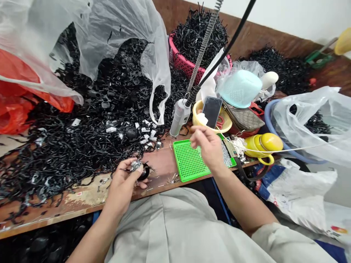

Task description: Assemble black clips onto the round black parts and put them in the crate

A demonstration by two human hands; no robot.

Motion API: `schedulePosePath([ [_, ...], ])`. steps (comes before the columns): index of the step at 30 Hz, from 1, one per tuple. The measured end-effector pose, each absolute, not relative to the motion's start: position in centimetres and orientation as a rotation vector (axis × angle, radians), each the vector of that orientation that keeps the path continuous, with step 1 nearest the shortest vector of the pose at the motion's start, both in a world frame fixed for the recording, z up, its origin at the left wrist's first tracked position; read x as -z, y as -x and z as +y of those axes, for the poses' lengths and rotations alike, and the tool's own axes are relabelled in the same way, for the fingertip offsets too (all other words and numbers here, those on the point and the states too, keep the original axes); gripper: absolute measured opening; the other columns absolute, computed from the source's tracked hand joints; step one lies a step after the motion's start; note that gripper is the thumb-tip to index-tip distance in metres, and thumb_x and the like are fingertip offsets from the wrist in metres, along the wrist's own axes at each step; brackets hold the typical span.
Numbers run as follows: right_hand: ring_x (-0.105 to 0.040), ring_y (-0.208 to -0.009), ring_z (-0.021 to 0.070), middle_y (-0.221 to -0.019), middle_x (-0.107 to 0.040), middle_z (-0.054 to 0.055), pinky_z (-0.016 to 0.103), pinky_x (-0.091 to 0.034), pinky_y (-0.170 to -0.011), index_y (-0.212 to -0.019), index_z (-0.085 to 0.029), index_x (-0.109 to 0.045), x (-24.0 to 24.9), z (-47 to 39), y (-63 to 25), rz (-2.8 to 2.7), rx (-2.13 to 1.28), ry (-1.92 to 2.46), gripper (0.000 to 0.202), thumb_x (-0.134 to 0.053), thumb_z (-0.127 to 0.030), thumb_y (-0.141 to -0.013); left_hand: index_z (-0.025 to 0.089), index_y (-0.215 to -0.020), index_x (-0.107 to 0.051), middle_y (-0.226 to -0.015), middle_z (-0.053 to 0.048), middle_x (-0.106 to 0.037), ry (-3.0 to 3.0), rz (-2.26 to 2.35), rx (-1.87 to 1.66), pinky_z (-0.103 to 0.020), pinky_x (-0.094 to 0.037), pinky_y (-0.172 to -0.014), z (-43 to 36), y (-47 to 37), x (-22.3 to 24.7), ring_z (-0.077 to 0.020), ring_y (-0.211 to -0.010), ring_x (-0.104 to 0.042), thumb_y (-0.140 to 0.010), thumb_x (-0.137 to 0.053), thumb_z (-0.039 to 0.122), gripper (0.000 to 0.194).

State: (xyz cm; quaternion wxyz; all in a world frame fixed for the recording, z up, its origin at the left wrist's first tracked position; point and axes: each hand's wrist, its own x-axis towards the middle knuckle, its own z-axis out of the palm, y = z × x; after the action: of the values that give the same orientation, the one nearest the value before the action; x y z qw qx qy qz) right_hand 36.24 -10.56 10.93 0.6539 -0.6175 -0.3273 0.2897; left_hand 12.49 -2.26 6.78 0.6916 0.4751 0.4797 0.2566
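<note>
My left hand (124, 180) is closed around a small black round part (144, 171) with a silvery-grey piece on it, just above the table's front edge. My right hand (207, 146) hovers over the green perforated tray (189, 160), fingers curled in and thumb near the fingertips; anything between them is too small to make out. Small silvery pieces, probably screws (226, 157), lie at the tray's right side, partly hidden behind my right wrist. Between my hands and farther back hangs a grey electric screwdriver (179, 117), its tip close to the table.
Black plastic parts (109, 106) are heaped across the left, under clear bags (123, 22). A pink basket (185, 65) of black strips stands behind. Right of the screwdriver are a yellow bowl (197, 118) with a phone (211, 111), a yellow cup (253, 144) and a blue tub (270, 117).
</note>
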Motion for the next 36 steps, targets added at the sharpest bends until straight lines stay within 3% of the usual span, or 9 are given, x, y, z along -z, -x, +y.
schedulePosePath([
  [2,-0.065,-0.087,0.0133,-0.104,-0.067,0.005,0.027,-0.055,-0.076,-0.128,-0.023,-0.053,-10.3,-9.5,-38.0,-0.875,-0.501,1.423,0.050,-0.065,-0.042,-0.084,0.024,-0.108,-0.051,-0.084,0.003,-0.059,-0.976,1.048,-0.491,-0.024,-0.051,-0.046,-3.1,-13.4,-7.2,-0.0126,-0.055,-0.063,-0.071,-0.075,0.040,0.047],
  [4,-0.060,-0.111,0.0195,-0.128,-0.059,0.010,0.035,-0.052,-0.093,-0.138,-0.023,-0.043,-9.3,-7.6,-38.4,-1.112,-0.545,1.451,0.069,-0.072,-0.041,-0.079,0.023,-0.105,-0.051,-0.082,0.003,-0.060,-0.941,1.004,-0.419,-0.024,-0.051,-0.046,-4.1,-14.6,-7.5,-0.0121,-0.055,-0.062,-0.071,-0.075,0.040,0.046],
  [8,-0.056,-0.119,0.0227,-0.128,-0.060,0.010,0.041,-0.044,-0.104,-0.134,-0.018,-0.045,-8.8,-4.6,-37.3,-1.302,-0.581,1.465,0.058,-0.066,-0.039,-0.084,0.022,-0.102,-0.049,-0.077,0.004,-0.060,-0.937,0.946,-0.362,-0.021,-0.050,-0.045,-5.5,-16.7,-7.5,-0.0113,-0.054,-0.062,-0.071,-0.075,0.038,0.044],
  [12,-0.061,-0.105,0.0193,-0.114,-0.064,0.004,0.036,-0.050,-0.094,-0.128,-0.023,-0.049,-11.2,-6.2,-36.9,-1.234,-0.547,1.334,0.052,-0.069,-0.036,-0.081,0.022,-0.102,-0.047,-0.075,0.005,-0.059,-0.934,0.968,-0.346,-0.021,-0.049,-0.044,-5.9,-17.4,-6.9,-0.0106,-0.051,-0.061,-0.070,-0.076,0.038,0.046],
  [15,-0.063,-0.075,0.0133,-0.088,-0.064,-0.001,0.028,-0.054,-0.070,-0.123,-0.024,-0.048,-11.5,-8.8,-36.9,-1.059,-0.668,1.293,0.051,-0.071,-0.036,-0.079,0.022,-0.101,-0.047,-0.076,0.005,-0.060,-0.905,0.962,-0.390,-0.021,-0.050,-0.045,-6.0,-18.0,-6.3,-0.0109,-0.052,-0.062,-0.070,-0.075,0.038,0.045],
  [18,-0.055,-0.051,0.0090,-0.068,-0.058,-0.007,0.022,-0.047,-0.050,-0.113,-0.022,-0.050,-9.3,-10.4,-36.3,-0.819,-0.783,1.329,0.047,-0.073,-0.041,-0.077,0.022,-0.100,-0.047,-0.077,0.004,-0.060,-0.885,0.957,-0.425,-0.021,-0.050,-0.044,-6.3,-18.8,-5.9,-0.0108,-0.053,-0.062,-0.069,-0.075,0.037,0.045],
  [24,-0.054,-0.048,0.0082,-0.061,-0.058,-0.007,0.023,-0.048,-0.052,-0.093,-0.018,-0.057,-6.0,-10.6,-35.0,-0.642,-0.730,1.314,0.035,-0.072,-0.045,-0.075,0.021,-0.098,-0.047,-0.074,0.005,-0.059,-0.904,0.989,-0.401,-0.018,-0.042,-0.037,-6.7,-19.4,-5.7,-0.0098,-0.047,-0.059,-0.068,-0.075,0.037,0.044],
  [31,-0.055,-0.048,0.0094,-0.058,-0.056,-0.008,0.023,-0.049,-0.051,-0.115,-0.021,-0.055,-8.4,-11.5,-34.6,-0.600,-0.671,1.248,0.045,-0.070,-0.043,-0.078,0.021,-0.093,-0.045,-0.074,0.005,-0.058,-0.869,0.963,-0.356,-0.017,-0.041,-0.034,-6.3,-19.2,-5.7,-0.0083,-0.043,-0.057,-0.067,-0.075,0.034,0.041],
  [36,-0.052,-0.046,0.0093,-0.055,-0.052,-0.008,0.024,-0.049,-0.049,-0.110,-0.021,-0.059,-10.6,-11.7,-33.1,-0.610,-0.692,1.122,0.037,-0.068,-0.039,-0.080,0.021,-0.094,-0.045,-0.075,0.006,-0.057,-0.905,0.940,-0.372,-0.017,-0.040,-0.033,-6.4,-19.1,-5.2,-0.0087,-0.043,-0.057,-0.070,-0.073,0.035,0.040],
])
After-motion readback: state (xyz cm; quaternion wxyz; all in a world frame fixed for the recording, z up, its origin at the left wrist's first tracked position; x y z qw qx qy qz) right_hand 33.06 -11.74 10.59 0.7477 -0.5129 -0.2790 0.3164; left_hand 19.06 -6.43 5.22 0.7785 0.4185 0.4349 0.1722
